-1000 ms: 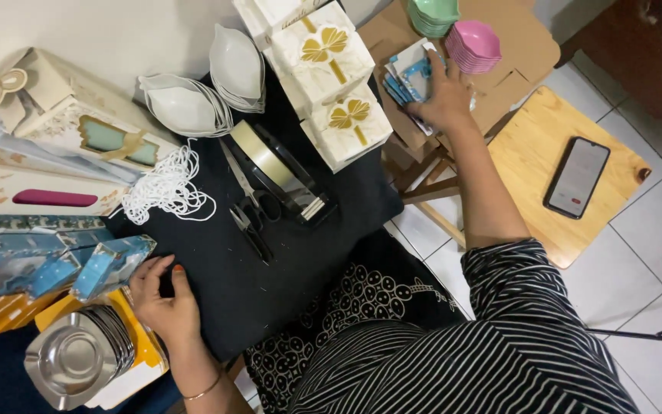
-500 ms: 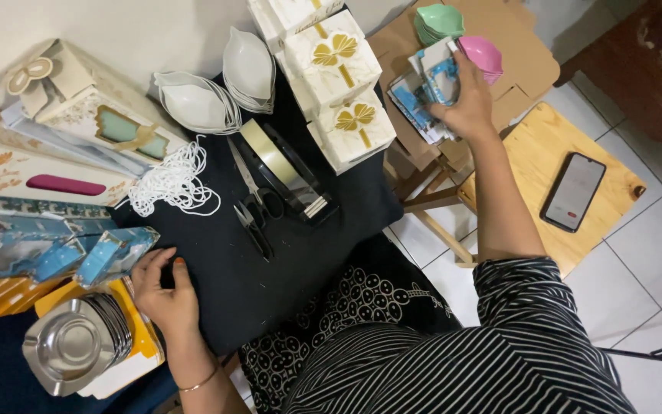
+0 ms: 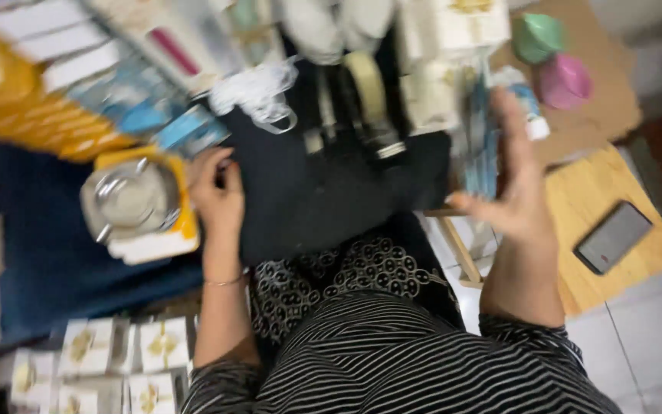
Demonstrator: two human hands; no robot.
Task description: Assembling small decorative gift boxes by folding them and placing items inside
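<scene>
- Right hand (image 3: 511,195) has pulled back from the cardboard box, fingers clamped on thin blue packets (image 3: 483,146).
- Left hand (image 3: 218,192) stays on black cloth (image 3: 331,199), fingers curled together near its left edge.

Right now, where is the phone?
In the head view, the phone lies on the wooden stool at the right, beyond the right hand, below the pink cup.

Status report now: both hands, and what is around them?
Left hand rests on black cloth, beside steel dishes. Right hand raised, holding blue packets; picture blurred. Phone lies on wooden stool.
</scene>
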